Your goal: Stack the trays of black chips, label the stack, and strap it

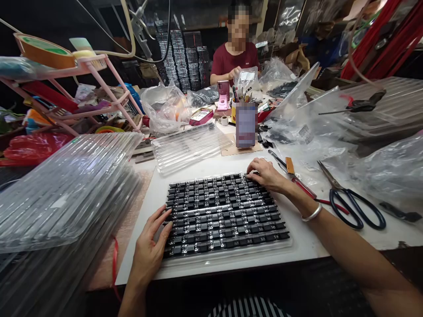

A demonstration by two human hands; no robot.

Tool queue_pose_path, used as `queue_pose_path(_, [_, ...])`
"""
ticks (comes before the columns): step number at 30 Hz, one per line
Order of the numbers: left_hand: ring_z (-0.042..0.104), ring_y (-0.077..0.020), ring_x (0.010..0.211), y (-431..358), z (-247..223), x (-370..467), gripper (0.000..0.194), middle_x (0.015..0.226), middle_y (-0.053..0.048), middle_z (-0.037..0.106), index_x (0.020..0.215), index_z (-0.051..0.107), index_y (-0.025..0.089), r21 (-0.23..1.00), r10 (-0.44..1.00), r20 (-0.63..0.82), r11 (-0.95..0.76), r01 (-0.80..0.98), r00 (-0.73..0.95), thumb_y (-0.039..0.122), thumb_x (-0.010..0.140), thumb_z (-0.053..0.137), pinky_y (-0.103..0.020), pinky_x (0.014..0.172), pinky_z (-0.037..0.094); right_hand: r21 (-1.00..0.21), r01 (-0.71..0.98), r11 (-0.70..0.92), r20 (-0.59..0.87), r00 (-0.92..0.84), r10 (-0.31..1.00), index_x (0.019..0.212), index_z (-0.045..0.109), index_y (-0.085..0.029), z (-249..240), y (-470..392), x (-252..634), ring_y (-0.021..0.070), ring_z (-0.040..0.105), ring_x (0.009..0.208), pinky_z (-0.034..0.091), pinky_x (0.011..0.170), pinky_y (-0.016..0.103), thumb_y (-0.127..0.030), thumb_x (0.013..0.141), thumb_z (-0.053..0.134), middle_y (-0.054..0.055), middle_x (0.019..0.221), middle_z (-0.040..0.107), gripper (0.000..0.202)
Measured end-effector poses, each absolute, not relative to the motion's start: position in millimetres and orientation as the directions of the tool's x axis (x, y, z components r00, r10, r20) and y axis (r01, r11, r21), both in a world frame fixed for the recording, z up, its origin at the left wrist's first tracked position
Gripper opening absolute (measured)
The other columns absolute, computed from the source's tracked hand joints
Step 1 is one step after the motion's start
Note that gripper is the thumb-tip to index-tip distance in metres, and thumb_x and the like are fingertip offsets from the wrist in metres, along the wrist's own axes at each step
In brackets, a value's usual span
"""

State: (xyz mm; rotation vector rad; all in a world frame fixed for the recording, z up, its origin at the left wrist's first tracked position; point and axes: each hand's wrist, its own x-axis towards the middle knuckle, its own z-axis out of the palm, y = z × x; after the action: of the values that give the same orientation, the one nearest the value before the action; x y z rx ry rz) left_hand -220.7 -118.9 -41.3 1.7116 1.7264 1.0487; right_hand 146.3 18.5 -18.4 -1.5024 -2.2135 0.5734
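A clear plastic tray (211,263) lies on the white table top, filled with rows of small black parts (223,215). My left hand (152,240) rests at the tray's left edge, its fingers apart and touching the ends of the rows. At the back right corner of the tray is my right hand (266,174), a bracelet on its wrist. Its thumb and fingers are pressed together at the end of the back row; whatever lies between the fingertips is too small to make out.
Stacked clear trays (69,189) stand at the left. Another clear tray (191,147) lies behind. Scissors (350,198) and pliers (297,182) lie right. A phone (246,125) stands behind. Across the table sits a person (236,64) near plastic bags (167,108).
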Motion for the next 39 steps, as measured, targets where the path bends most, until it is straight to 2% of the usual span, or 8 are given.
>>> queue_pose_path(5, [0.046,-0.0246,0.128,-118,-40,-220,0.036,0.135,-0.006,0.053,0.118,0.062,0.026,0.779,0.98,0.178,-0.087,0.621,-0.086,0.042,0.086,0.055,-0.045,0.113,0.029,-0.607,0.712,0.352,0.12,-0.356,0.927,0.081,0.055,-0.021,-19,17,144,0.0206,0.053,0.084,0.04,0.083,0.043,-0.026,0.08,0.059,0.004,0.084,0.061,0.007])
queue_pose_path(8, [0.045,-0.0242,0.129,-119,-40,-219,0.037,0.137,-0.006,0.051,0.12,0.061,0.025,0.762,0.982,0.169,-0.08,0.643,-0.079,0.041,0.087,0.053,-0.046,0.113,0.029,-0.669,0.659,0.344,0.146,-0.338,0.93,0.09,0.057,-0.02,-22,20,146,0.0181,0.056,0.084,0.044,0.077,0.035,-0.027,0.083,0.057,0.004,0.089,0.063,0.01])
queue_pose_path(11, [0.045,-0.0238,0.129,-119,-39,-219,0.038,0.137,-0.005,0.051,0.121,0.06,0.025,0.742,0.982,0.173,-0.082,0.666,-0.072,0.041,0.088,0.052,-0.047,0.112,0.032,-0.7,0.63,0.337,0.177,-0.305,0.936,0.088,0.06,-0.018,-26,24,148,0.0176,0.057,0.085,0.046,0.077,0.034,-0.027,0.084,0.054,0.005,0.09,0.062,0.011])
queue_pose_path(20, [0.049,-0.0256,0.125,-119,-38,-219,0.037,0.137,-0.006,0.052,0.121,0.06,0.024,0.724,0.981,0.185,-0.093,0.683,-0.062,0.041,0.089,0.052,-0.037,0.089,0.054,-0.704,0.597,0.385,0.191,-0.362,0.912,0.079,0.065,-0.02,-22,22,148,0.0162,0.057,0.087,0.045,0.083,0.033,-0.016,0.078,0.053,0.003,0.089,0.062,0.013])
queue_pose_path(24, [0.049,-0.0258,0.125,-119,-39,-219,0.038,0.136,-0.006,0.052,0.12,0.06,0.023,0.726,0.981,0.184,-0.091,0.681,-0.065,0.041,0.088,0.052,-0.036,0.087,0.055,-0.674,0.662,0.329,0.125,-0.337,0.933,0.085,0.066,-0.02,-12,26,166,0.0177,0.058,0.087,0.044,0.084,0.035,-0.023,0.08,0.054,0.004,0.093,0.063,0.014])
queue_pose_path(29, [0.049,-0.0257,0.126,-119,-38,-218,0.038,0.137,-0.006,0.051,0.121,0.06,0.023,0.734,0.981,0.178,-0.085,0.674,-0.07,0.041,0.088,0.052,-0.034,0.085,0.056,-0.632,0.73,0.259,0.003,-0.332,0.943,0.077,0.065,-0.02,-14,30,183,0.0182,0.055,0.074,0.043,0.072,0.035,-0.036,0.075,0.063,0.004,0.081,0.059,0.016])
queue_pose_path(36, [0.05,-0.0251,0.124,-120,-37,-219,0.039,0.138,-0.005,0.051,0.121,0.06,0.024,0.739,0.984,0.158,-0.063,0.671,-0.082,0.042,0.088,0.052,-0.033,0.084,0.056,-0.667,0.702,0.248,-0.026,-0.355,0.934,0.078,0.056,-0.021,-13,27,180,0.0159,0.052,0.073,0.04,0.067,0.03,-0.036,0.071,0.067,0.001,0.078,0.058,0.02])
queue_pose_path(39, [0.05,-0.0253,0.124,-120,-36,-219,0.038,0.138,-0.005,0.051,0.121,0.06,0.024,0.733,0.985,0.15,-0.057,0.678,-0.08,0.043,0.088,0.052,-0.033,0.083,0.056,-0.704,0.674,0.223,-0.024,-0.337,0.941,0.088,0.059,-0.02,-12,29,179,0.0154,0.053,0.073,0.042,0.067,0.03,-0.038,0.074,0.062,0.002,0.08,0.06,0.023])
